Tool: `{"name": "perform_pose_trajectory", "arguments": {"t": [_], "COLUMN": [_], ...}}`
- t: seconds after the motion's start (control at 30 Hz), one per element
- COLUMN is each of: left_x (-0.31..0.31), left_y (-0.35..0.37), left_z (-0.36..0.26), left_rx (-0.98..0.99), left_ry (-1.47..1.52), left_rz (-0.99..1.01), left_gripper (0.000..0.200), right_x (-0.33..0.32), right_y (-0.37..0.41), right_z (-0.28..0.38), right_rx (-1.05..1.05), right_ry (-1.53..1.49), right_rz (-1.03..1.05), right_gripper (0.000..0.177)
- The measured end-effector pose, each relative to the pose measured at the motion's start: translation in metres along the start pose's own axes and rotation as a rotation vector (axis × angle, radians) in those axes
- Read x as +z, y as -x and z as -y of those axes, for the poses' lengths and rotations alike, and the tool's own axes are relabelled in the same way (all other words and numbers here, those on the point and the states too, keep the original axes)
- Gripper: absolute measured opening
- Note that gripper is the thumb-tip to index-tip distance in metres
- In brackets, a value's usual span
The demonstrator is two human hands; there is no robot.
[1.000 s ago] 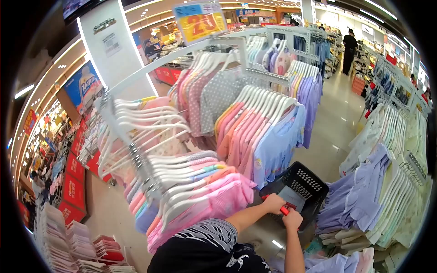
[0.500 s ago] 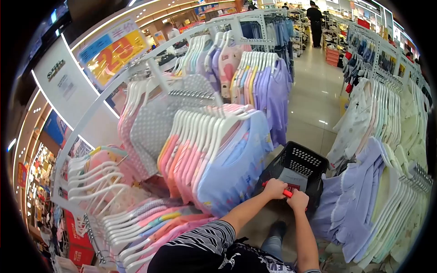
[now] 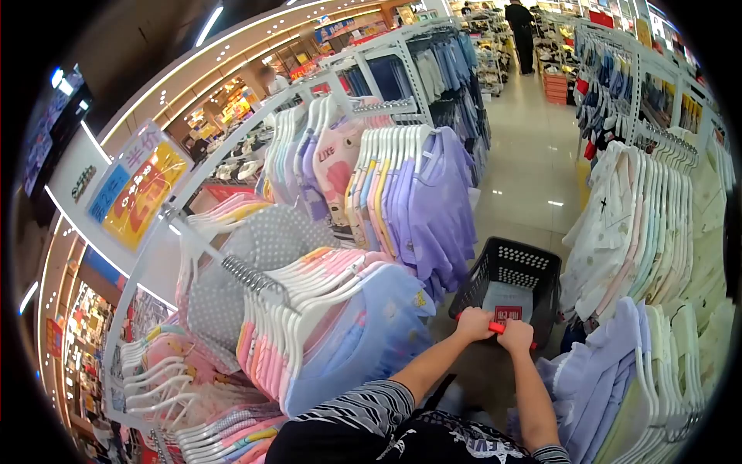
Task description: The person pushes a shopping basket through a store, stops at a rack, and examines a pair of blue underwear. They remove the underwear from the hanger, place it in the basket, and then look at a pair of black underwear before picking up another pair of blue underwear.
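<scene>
While both hands gripped it from the near side, the black perforated plastic shopping basket (image 3: 533,280) sat straight ahead of the fists, low in the aisle, its far wall pointing up the floor and away from the body. Its long axis seemed to run forward, though the steep view made that hard to judge. Across its near edge ran the slim red bar handle (image 3: 495,328), set crosswise to the forearms, with its right end a little lower in view. The left hand (image 3: 474,324) was clenched around the left part of this bar and the right hand (image 3: 516,337) around the right part, the two just beside each other with a short red stretch between; neither was clearly nearer the basket. Inside it lay a pale grey flat panel with a red printed patch (image 3: 506,298). To the left, lilac long-sleeved tops on white plastic hangers (image 3: 444,203) hung near the basket's rim, whether touching could not be told; to the right, white patterned garments on white hangers (image 3: 601,224) hung close by. Beyond the far wall, the glossy pale tiled floor (image 3: 519,166) stretched between the racks toward a person in black clothing (image 3: 522,37)
</scene>
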State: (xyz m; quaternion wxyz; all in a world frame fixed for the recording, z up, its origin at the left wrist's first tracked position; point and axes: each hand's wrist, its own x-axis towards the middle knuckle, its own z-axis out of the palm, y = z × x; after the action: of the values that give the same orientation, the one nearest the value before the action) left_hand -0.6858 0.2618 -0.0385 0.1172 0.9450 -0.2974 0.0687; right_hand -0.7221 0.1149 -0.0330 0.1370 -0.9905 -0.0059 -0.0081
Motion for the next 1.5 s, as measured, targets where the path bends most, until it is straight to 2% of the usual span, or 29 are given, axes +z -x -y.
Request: {"name": "perform_pose_trajectory", "arguments": {"t": [0.23, 0.43, 0.57, 0.67, 0.83, 0.87, 0.97, 1.03, 1.1, 1.13, 1.2, 1.23, 1.3, 1.37, 1.43, 1.5], "left_x": [0.015, 0.026, 0.025, 0.035, 0.040, 0.040, 0.037, 0.027, 0.012, 0.003, -0.015, -0.032, -0.068, -0.102, -0.135, -0.144], "left_y": [-0.061, -0.127, -0.169, -0.206, -0.253, -0.258, -0.266, -0.261, -0.255, -0.254, -0.255, -0.256, -0.266, -0.273, -0.275, -0.270], "left_z": [0.005, 0.032, 0.047, 0.063, 0.087, 0.092, 0.102, 0.107, 0.111, 0.117, 0.126, 0.131, 0.147, 0.162, 0.171, 0.188], "left_rx": [-0.004, -0.010, 0.011, 0.006, 0.112, 0.098, 0.127, 0.086, 0.051, 0.045, -0.129, -0.342, -0.498, -0.417, -0.501, -0.627], "left_ry": [0.046, 0.046, 0.085, 0.152, 0.215, 0.211, 0.233, 0.335, 0.460, 0.456, 0.756, 0.921, 1.111, 0.969, 0.995, 1.127], "left_rz": [-0.066, -0.140, -0.076, -0.149, -0.240, -0.171, -0.214, -0.161, -0.257, -0.258, -0.369, -0.290, -0.484, -0.824, -0.975, -0.950], "left_gripper": [0.026, 0.026, 0.027, 0.026, 0.019, 0.020, 0.021, 0.040, 0.054, 0.054, 0.067, 0.074, 0.079, 0.078, 0.076, 0.072], "right_x": [-0.006, -0.014, -0.021, -0.026, -0.022, -0.024, -0.025, -0.028, -0.030, -0.033, -0.034, -0.034, -0.033, -0.036, -0.034, -0.036], "right_y": [-0.059, -0.130, -0.176, -0.218, -0.272, -0.279, -0.297, -0.304, -0.315, -0.321, -0.331, -0.337, -0.342, -0.354, -0.363, -0.375], "right_z": [-0.035, -0.055, -0.064, -0.076, -0.096, -0.096, -0.100, -0.103, -0.104, -0.104, -0.106, -0.110, -0.114, -0.111, -0.113, -0.115], "right_rx": [-0.032, -0.042, -0.043, -0.049, -0.059, -0.062, -0.062, -0.043, -0.037, -0.041, -0.061, -0.072, -0.106, -0.035, -0.076, -0.046], "right_ry": [-0.051, 0.023, 0.022, 0.077, 0.056, 0.068, 0.066, 0.082, 0.079, 0.059, 0.052, 0.050, 0.080, 0.054, 0.053, 0.065], "right_rz": [-0.032, 0.009, -0.006, 0.017, -0.004, -0.004, -0.002, 0.039, 0.026, 0.025, 0.043, 0.064, 0.055, 0.057, 0.045, 0.069], "right_gripper": [0.017, 0.018, 0.018, 0.018, 0.024, 0.020, 0.016, 0.016, 0.016, 0.018, 0.019, 0.020, 0.023, 0.026, 0.028, 0.027]}}
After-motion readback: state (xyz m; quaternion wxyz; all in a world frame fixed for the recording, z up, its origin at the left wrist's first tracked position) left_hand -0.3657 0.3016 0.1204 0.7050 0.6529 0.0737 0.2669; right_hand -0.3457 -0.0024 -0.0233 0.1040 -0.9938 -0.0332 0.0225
